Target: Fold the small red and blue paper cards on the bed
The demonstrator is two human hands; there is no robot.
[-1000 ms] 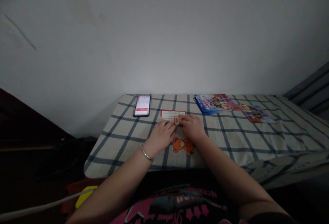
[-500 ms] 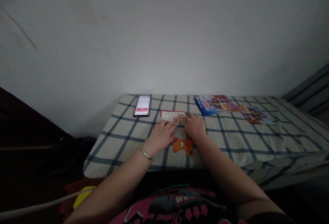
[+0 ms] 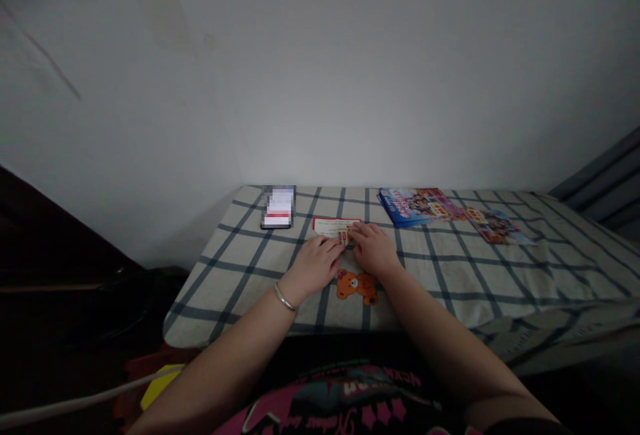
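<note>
A small printed paper (image 3: 330,225), white with a red border, lies on the checked tablecloth in front of me. My left hand (image 3: 320,260) rests over its lower left part, fingers stretched out and lying flat. A silver bangle is on that wrist. The fingers of my right hand (image 3: 374,248) reach over the paper's right end and press on it, spread rather than closed. Both hands hide the paper's lower edge. Just below them, an orange bear picture (image 3: 356,286) shows on the cloth.
A phone (image 3: 279,207) with a lit, blurred screen lies at the back left of the table. Colourful booklets (image 3: 415,206) are stacked at the back right, with another printed sheet (image 3: 495,225) beside them. A white wall (image 3: 350,88) stands behind the table.
My right hand has slid slightly left, its fingers moving from the paper's right edge onto its face. The left hand stays almost in place. The whole view has shifted slightly.
</note>
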